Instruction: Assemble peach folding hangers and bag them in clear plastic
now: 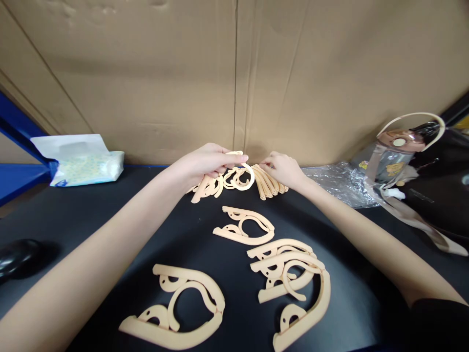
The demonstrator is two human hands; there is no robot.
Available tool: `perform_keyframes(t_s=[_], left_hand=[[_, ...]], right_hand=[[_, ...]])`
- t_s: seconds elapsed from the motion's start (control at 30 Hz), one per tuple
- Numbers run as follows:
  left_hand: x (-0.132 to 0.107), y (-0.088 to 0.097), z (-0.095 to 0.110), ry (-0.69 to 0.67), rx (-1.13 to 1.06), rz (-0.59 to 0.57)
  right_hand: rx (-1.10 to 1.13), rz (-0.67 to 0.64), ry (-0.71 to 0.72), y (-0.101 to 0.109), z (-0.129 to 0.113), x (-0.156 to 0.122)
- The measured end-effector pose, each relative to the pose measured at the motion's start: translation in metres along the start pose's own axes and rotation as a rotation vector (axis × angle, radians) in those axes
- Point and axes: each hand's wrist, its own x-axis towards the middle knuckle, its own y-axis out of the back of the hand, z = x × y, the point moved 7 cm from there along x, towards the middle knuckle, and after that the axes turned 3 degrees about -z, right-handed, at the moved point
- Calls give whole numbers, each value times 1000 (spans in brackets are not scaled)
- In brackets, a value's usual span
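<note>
My left hand [210, 160] pinches a beige, curved hanger hook [252, 178] between thumb and fingers, above a pile of loose hanger parts. My right hand [285, 168] has its fingers closed at the far ends of a row of slim hanger arms [271, 185], gripping one of them; the fingertips are partly hidden. Under my left hand lie more beige hanger pieces [205, 188]. Nearer to me are several folding hangers: one in the middle [252, 240], one at the front left [183, 340], and overlapping ones at the front right [326, 288].
A tissue pack [86, 168] lies at the back left, and a black rounded object [18, 256] at the left edge. Crumpled clear plastic [330, 183], a strapped drink bottle [392, 159] and a black bag [436, 195] are on the right. A cardboard wall [164, 83] closes off the back.
</note>
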Motion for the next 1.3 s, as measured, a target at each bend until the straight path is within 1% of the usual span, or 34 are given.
perform_keyframes(t_s=[0.07,0.13,0.17,0.23,0.27,0.3,0.33,0.37,0.4,0.47,0.53,0.6,0.67,0.77,0.87,0.93,1.03,1.1,1.13,1.2,1.3], left_hand=[[0,-2,4,-39,-77,18],[0,-6,12,-103,-179,32],[-1,-9,16,-138,-236,36],[-3,-16,23,-194,-342,38],[-4,-19,26,-216,-386,37],[-6,-23,28,-233,-421,34],[-7,-26,30,-247,-450,26],[-7,-28,32,-257,-473,15],[-8,-30,33,-264,-490,1],[-7,-32,33,-268,-506,-28],[-4,-27,31,-265,-458,-14],[-1,-16,27,-262,-375,41],[2,-3,22,-260,-300,111],[4,12,15,-254,-228,185],[4,15,11,-244,-201,225],[4,10,9,-234,-216,232],[4,-4,9,-190,-253,179],[3,-14,10,-148,-278,118],[2,-19,10,-128,-291,90],[1,-26,11,-98,-314,51],[2,-34,11,-81,-333,49]], right_hand=[[65,14,17,6,-6,0],[158,8,51,11,-19,-3],[203,-6,75,13,-29,-6],[350,-86,141,11,-54,-15],[452,-146,181,8,-68,-21],[688,-258,236,4,-84,-28],[870,-353,262,0,-97,-36],[1006,-405,270,-2,-107,-42],[1118,-425,259,-4,-112,-45],[1214,-370,198,-3,-109,-45],[1237,-269,139,1,-96,-38],[1193,-153,123,13,-77,-27],[1080,-52,128,28,-57,-17],[858,-2,118,48,-33,-7],[610,69,130,64,-24,-8],[359,164,173,72,-29,-14],[-133,294,270,73,-52,-26],[-403,307,336,66,-68,-32],[-488,296,360,63,-74,-34],[-550,246,371,56,-79,-35],[-453,136,284,46,-75,-32]])
